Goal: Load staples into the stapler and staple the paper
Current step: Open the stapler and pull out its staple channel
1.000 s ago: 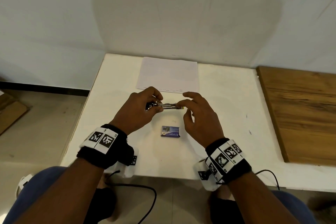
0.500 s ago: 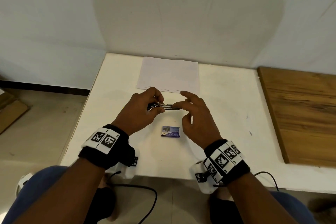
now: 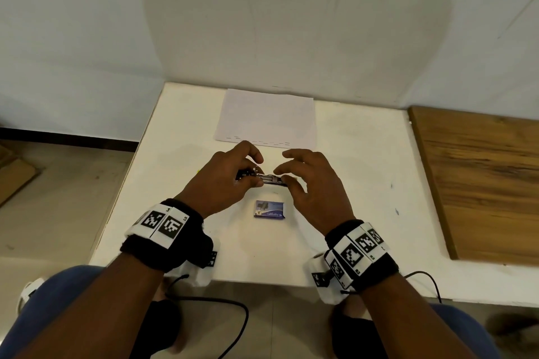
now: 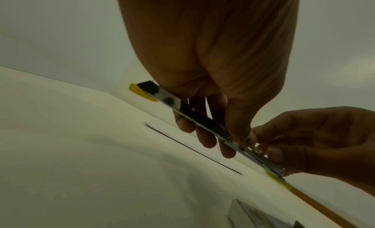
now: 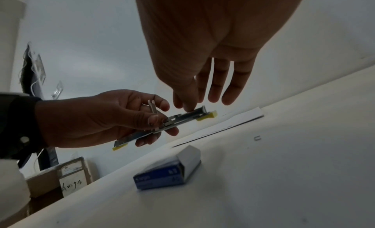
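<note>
White table [image 3: 180, 183] w/ paper sheet [image 3: 267, 116] at far edge. Left hand [image 3: 221, 183] grips stapler [image 3: 269, 179] above table; right hand [image 3: 315, 183] pinches its other end. Staple box [image 3: 269, 209] on table, just nearer than stapler.

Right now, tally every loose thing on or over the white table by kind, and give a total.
Stapler, held over the table by left hand and right hand: 1
Staple box: 1
Paper, sheet or stack: 1
Loose staple: 1
Total: 4
</note>
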